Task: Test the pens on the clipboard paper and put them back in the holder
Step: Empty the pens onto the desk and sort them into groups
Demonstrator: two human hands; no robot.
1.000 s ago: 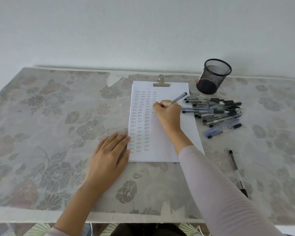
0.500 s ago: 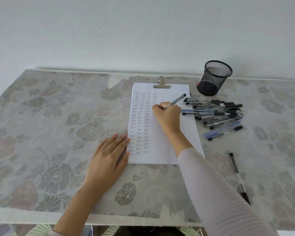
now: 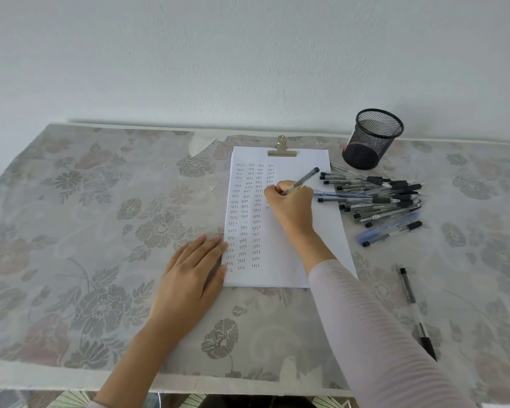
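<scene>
White paper [image 3: 280, 260] covered in columns of small written words lies on a clipboard with a metal clip [image 3: 282, 149]. My right hand [image 3: 292, 209] grips a grey pen [image 3: 302, 180], its tip hidden under my fingers on the fourth column. My left hand [image 3: 190, 276] rests flat with straight fingers on the paper's lower left edge. A black mesh holder [image 3: 371, 139] stands at the back right. A pile of several pens [image 3: 377, 198] lies just right of the paper.
One lone black pen [image 3: 414, 307] lies apart near the right front. A floral cloth [image 3: 86, 231] covers the table, which meets a white wall behind. The table's front edge runs below my forearms.
The right hand has shifted slightly on the paper while writing. The left hand stays flat on the paper's edge.
</scene>
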